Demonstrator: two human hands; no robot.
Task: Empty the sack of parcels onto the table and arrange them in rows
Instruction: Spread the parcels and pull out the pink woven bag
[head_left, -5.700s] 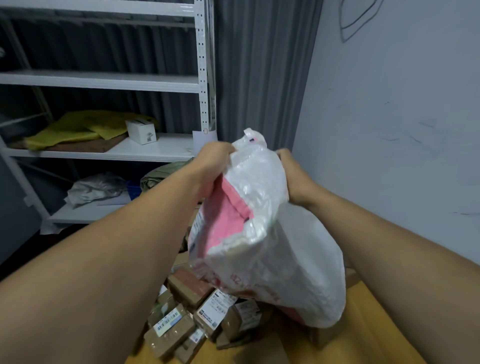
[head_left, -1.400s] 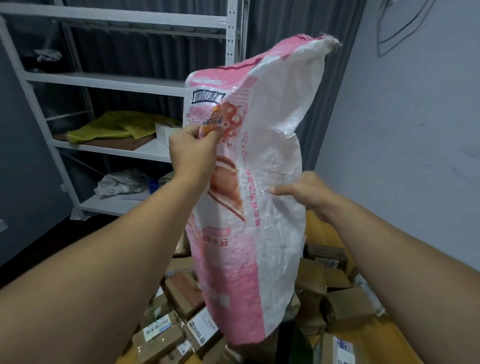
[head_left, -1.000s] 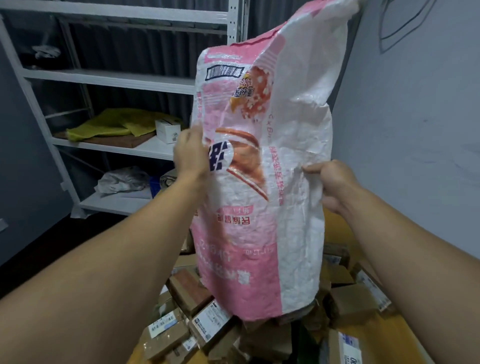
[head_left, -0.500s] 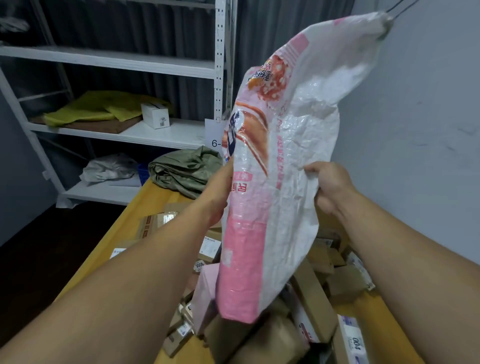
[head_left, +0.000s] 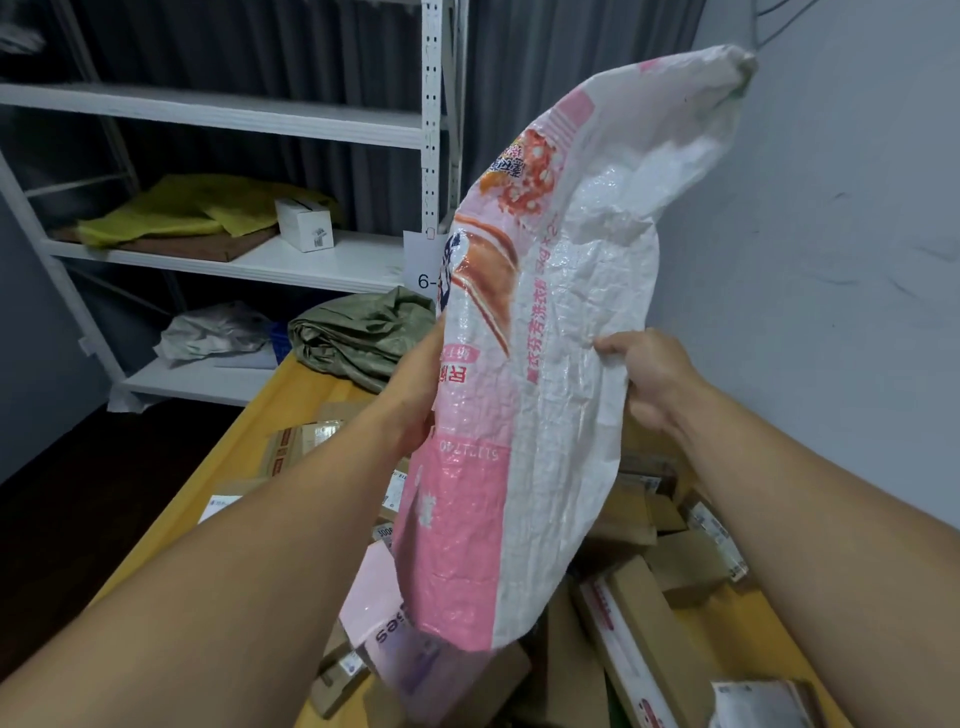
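A pink and white woven sack (head_left: 561, 332) hangs upside down over the yellow table (head_left: 260, 431), limp and flat, its mouth low above a pile. My left hand (head_left: 415, 395) grips its left edge at mid height. My right hand (head_left: 649, 379) pinches its right edge. Under the sack lies a loose heap of brown cardboard parcels (head_left: 649, 613), several with white labels. A pink box (head_left: 374, 597) lies under the sack's mouth.
A folded green cloth (head_left: 363, 338) lies at the table's far end. Behind it stands a white metal shelf rack (head_left: 249, 265) with yellow bags and a small white box (head_left: 304, 223). A grey wall (head_left: 831, 260) runs along the right. Dark floor lies left of the table.
The sack was turned upside down and lifted. The parcels have spilled out onto the table. In the last half second the sack and both hands have hardly moved.
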